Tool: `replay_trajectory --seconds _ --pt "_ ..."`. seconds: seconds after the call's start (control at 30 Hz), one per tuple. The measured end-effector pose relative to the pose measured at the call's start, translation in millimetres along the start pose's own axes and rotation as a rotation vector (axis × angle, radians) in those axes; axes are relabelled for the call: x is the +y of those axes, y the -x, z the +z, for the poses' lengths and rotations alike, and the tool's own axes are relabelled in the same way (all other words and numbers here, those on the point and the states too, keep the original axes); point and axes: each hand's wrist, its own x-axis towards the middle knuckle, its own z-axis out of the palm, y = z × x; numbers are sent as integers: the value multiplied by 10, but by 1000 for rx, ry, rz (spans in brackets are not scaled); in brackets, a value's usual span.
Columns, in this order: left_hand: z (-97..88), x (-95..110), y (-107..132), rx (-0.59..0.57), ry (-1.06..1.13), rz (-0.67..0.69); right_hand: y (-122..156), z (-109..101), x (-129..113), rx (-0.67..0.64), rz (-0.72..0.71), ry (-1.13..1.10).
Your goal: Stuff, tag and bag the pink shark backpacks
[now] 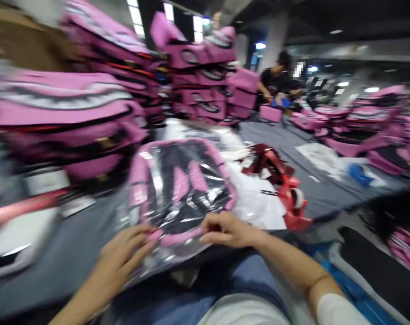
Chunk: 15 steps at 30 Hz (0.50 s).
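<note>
A pink and black backpack [181, 185] wrapped in a clear plastic bag lies flat on the grey table [66, 253] in front of me. My left hand [123, 257] rests on the bag's near left corner with its fingers stretched over the plastic. My right hand [225, 230] sits at the bag's near edge, fingers curled and pinching the plastic. The whole view is smeared by motion.
Tall stacks of pink backpacks [66, 122] stand left and behind [201, 72]. A red tape dispenser [292, 198] and white sheets [255, 198] lie right of the bag. A person in black [279, 81] works at the far end. More pink bags [367, 126] cover the right.
</note>
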Motion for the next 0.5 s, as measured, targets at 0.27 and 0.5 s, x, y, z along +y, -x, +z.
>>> replay_trajectory --seconds 0.27,0.5 --pt "-80 101 49 -50 18 -190 -1344 95 72 -698 -93 551" --pt "-59 70 121 -40 38 -165 -1456 24 90 -392 131 908"
